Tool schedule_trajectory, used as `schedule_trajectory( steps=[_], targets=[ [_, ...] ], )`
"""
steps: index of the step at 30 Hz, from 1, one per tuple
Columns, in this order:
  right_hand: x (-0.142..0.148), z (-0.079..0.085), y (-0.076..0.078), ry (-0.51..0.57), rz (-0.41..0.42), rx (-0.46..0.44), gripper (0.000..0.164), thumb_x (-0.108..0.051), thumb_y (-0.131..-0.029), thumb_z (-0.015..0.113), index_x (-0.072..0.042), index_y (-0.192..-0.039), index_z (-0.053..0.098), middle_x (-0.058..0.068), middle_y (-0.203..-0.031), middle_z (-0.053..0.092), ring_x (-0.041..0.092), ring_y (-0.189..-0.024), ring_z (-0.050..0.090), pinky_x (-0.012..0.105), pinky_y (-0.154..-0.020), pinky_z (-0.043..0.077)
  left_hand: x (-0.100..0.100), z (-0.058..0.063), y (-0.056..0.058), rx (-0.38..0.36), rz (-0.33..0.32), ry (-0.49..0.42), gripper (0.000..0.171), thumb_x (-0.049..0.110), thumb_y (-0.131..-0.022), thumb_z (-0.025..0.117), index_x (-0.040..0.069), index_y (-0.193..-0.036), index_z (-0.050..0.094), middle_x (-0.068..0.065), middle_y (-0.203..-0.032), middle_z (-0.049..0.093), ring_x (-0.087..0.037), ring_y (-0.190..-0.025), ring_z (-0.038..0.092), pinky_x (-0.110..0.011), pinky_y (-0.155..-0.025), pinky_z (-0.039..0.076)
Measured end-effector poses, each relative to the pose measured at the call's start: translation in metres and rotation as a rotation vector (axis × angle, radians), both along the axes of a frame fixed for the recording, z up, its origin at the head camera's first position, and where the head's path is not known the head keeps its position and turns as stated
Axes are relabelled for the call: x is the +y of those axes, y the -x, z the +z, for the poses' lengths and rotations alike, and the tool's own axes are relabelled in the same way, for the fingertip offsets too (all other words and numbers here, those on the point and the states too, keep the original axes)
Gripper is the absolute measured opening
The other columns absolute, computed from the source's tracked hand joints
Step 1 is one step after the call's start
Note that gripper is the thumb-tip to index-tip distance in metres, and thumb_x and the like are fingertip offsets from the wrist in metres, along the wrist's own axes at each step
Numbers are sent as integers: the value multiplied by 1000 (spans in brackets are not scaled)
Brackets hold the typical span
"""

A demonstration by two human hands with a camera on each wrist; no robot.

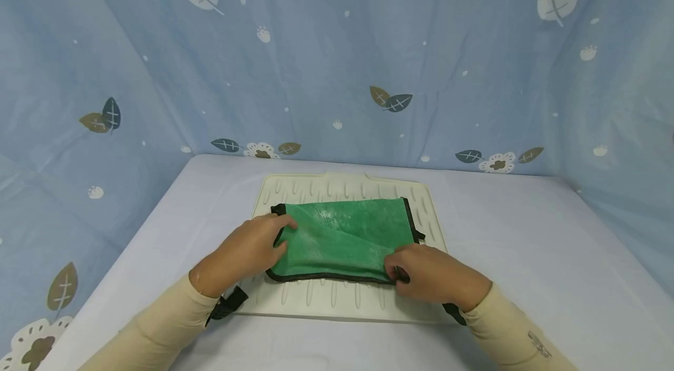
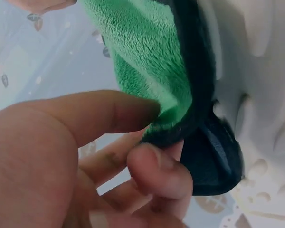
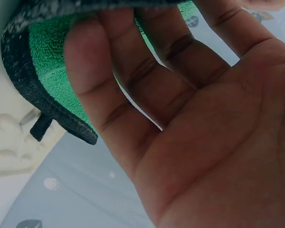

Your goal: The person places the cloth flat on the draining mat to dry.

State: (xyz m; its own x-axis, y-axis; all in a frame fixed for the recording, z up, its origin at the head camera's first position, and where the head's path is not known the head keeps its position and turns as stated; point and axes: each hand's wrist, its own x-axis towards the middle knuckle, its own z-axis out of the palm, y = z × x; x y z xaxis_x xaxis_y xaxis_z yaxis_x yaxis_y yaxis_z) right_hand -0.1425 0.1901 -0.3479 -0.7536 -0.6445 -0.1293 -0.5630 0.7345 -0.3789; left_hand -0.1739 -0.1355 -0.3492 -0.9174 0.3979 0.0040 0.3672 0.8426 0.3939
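A green plush towel (image 1: pixel 342 236) with a black hem lies folded flat on a cream ribbed board (image 1: pixel 305 298). At its left end my left hand (image 1: pixel 253 248) pinches the edge between thumb and forefinger. Close up in the left wrist view, the thumb (image 2: pixel 128 111) presses the pile and a fingertip sits under the black hem (image 2: pixel 197 61). My right hand (image 1: pixel 434 274) grips the near right corner. In the right wrist view its fingers (image 3: pixel 90 61) reach behind the hem (image 3: pixel 26 88); the thumb's contact is hidden. A small black loop (image 1: pixel 419 236) sticks out on the right.
The board rests on a table with a white cover (image 1: pixel 526 242). Blue leaf-print curtain (image 1: pixel 337 55) stands behind the table and along both sides. Black straps (image 1: pixel 230 303) show at my wrists.
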Motion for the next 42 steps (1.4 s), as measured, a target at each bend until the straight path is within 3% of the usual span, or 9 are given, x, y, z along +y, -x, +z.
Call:
schedule_trajectory(
  steps=[2, 4, 9, 21, 27, 30, 33, 38, 42],
  targets=[
    [0, -1, 0, 6, -1, -13, 27, 0, -80, 64, -22, -71, 52, -12, -70, 47, 3, -65, 39, 24, -59, 34, 0, -1, -1, -7, 5, 34, 33, 6, -90, 69, 13, -122, 66, -10, -118, 71, -17, -85, 62, -33, -63, 48],
    [0, -1, 0, 7, 1, -15, 28, 0, -77, 63, -22, -69, 49, -12, -67, 43, 3, -64, 37, 23, -58, 32, -1, 0, -2, -6, 1, 55, 34, 6, -89, 68, 14, -122, 66, -5, -101, 72, -13, -70, 55, -30, -54, 43],
    [-1, -2, -2, 18, 5, -56, 28, 0, -74, 63, -21, -66, 47, -13, -65, 37, 2, -62, 34, 23, -56, 30, -3, 3, -4, -6, -16, 97, 32, 7, -88, 65, 16, -119, 66, 5, -65, 53, -11, -54, 46, -28, -46, 36],
    [-1, -1, -4, 4, 5, -114, 26, 0, -75, 66, -22, -68, 53, -13, -65, 42, 2, -59, 36, 23, -54, 31, -6, -4, -4, -15, -82, 160, 29, 4, -84, 67, 17, -110, 68, 6, -69, 56, -12, -56, 47, -29, -47, 36],
    [1, -2, -3, 7, -3, -116, 24, -4, -76, 67, -23, -70, 53, -13, -66, 43, 2, -60, 37, 23, -55, 32, -5, -8, -3, -41, -80, 158, 29, 5, -85, 71, 17, -111, 68, 3, -77, 62, -12, -58, 48, -29, -48, 37],
    [0, -3, 0, 21, -7, -56, 23, -10, -83, 67, -23, -70, 54, -14, -67, 44, 1, -62, 38, 23, -56, 34, -6, -9, -4, -39, -75, 170, 28, 7, -86, 73, 17, -112, 68, 1, -82, 66, -12, -60, 49, -30, -49, 39],
    [0, -3, 6, 49, -35, 72, 19, -16, -92, 66, -24, -75, 60, -16, -72, 50, 0, -66, 44, 23, -60, 40, -5, -12, -4, -35, -72, 179, 26, 8, -86, 74, 17, -110, 68, 0, -84, 67, -12, -64, 52, -31, -52, 40],
    [4, 7, 22, 131, -187, 335, 3, -15, -93, 68, -18, -94, 67, -10, -79, 57, 5, -71, 51, 26, -63, 44, -2, -15, -5, -16, -82, 165, 24, 6, -86, 74, 14, -107, 68, 0, -79, 65, -13, -66, 54, -33, -53, 42],
    [13, 14, 39, 170, -319, 421, 22, -14, -94, 68, -10, -115, 64, -1, -82, 63, 11, -69, 55, 30, -60, 44, 1, -18, -4, 8, -88, 152, 24, 5, -84, 75, 14, -106, 69, 1, -73, 63, -13, -63, 53, -34, -52, 42]
  ],
)
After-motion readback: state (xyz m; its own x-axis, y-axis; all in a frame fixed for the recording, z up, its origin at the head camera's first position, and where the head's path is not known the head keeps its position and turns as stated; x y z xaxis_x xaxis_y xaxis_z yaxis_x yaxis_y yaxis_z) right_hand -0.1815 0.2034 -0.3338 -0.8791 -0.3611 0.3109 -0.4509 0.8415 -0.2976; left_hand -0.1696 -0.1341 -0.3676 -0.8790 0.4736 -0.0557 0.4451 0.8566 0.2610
